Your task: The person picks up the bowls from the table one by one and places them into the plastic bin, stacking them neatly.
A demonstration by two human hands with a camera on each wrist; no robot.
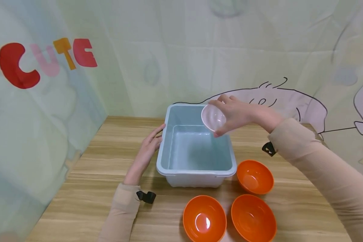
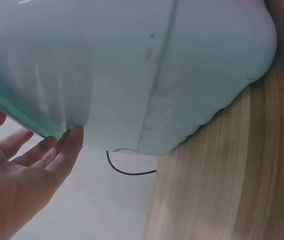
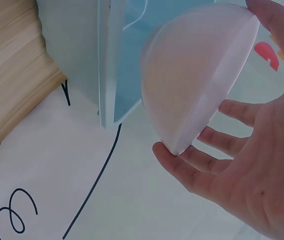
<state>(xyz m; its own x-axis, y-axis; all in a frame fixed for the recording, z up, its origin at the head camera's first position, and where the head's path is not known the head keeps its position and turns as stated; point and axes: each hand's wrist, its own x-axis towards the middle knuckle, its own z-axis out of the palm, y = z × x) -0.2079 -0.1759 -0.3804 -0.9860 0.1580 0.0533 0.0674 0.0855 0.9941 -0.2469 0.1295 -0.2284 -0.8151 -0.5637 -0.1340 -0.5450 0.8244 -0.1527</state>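
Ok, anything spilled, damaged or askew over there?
Nothing stands out: no spill or crack shows, and the blue basin and three orange bowls stand upright. Only the pale bowl is tilted, held in the right hand.

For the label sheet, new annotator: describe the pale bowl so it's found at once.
Start at the big light-blue basin on the wooden table. Over its far right part, the person's right hand holds the bowl, tilted. It is pale pinkish-white and up in the air, unlike the three orange bowls on the table.
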